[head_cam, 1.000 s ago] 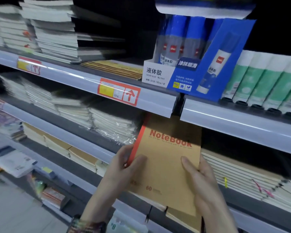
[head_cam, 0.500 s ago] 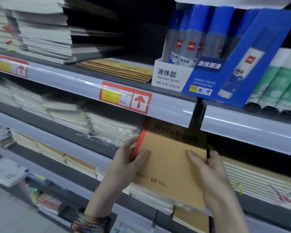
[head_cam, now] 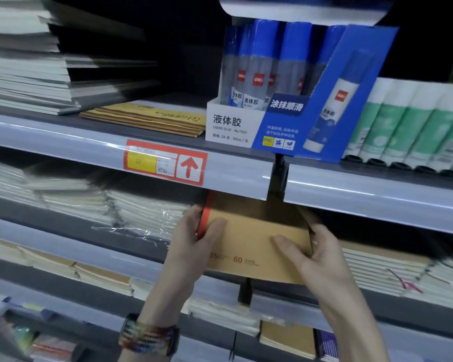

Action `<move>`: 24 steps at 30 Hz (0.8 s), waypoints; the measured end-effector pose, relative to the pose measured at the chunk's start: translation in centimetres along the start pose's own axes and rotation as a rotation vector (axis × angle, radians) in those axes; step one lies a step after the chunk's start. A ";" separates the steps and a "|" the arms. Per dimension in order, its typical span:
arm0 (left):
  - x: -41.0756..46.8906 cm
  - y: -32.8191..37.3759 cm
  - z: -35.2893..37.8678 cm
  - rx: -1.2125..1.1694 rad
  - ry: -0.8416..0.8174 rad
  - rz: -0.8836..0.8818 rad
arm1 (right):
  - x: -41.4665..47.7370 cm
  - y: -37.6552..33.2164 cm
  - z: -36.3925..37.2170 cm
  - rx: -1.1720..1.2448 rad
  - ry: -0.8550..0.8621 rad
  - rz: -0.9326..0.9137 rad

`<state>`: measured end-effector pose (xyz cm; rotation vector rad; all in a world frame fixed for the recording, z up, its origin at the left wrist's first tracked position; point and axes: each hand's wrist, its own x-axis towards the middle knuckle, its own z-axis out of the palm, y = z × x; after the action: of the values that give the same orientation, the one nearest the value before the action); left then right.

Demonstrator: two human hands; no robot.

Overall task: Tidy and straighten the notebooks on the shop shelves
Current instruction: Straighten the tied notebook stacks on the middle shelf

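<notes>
I am clamping left hand (head_cam: 194, 241) and right hand (head_cam: 317, 259) fingers on the notebook (head_cam: 249, 236) side edges, it sitting half under the upper shelf lip (head_cam: 233, 176) (not yet seated; neighbouring stack (head_cam: 382, 267) looking ragged).

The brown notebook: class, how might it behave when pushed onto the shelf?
The brown notebook seems fairly stiff: it spans left hand and right hand without sagging. Paper, so probably light; its flat cover likely slides easily.
</notes>
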<state>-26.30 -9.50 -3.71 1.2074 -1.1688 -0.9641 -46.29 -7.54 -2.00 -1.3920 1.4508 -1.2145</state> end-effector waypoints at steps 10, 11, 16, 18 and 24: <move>2.4 0.0 0.6 0.123 0.024 -0.087 | -0.3 -0.8 -0.4 -0.268 -0.128 -0.084; 2.4 0.0 0.5 0.138 0.007 -0.094 | -0.2 -0.6 -0.3 -0.284 -0.129 -0.086; 2.5 -0.4 0.3 0.176 0.008 -0.059 | 0.0 -0.1 0.1 -0.381 -0.189 -0.084; 2.5 -0.6 0.4 0.207 -0.005 -0.061 | 0.1 0.2 0.2 -0.413 -0.163 -0.081; 2.6 -1.0 0.5 0.261 -0.057 -0.033 | 0.3 1.1 0.3 -0.444 -0.098 -0.121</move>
<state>-26.28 -12.28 -4.34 1.4170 -1.3547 -0.8946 -46.28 -7.93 -3.10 -1.8303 1.6503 -0.9097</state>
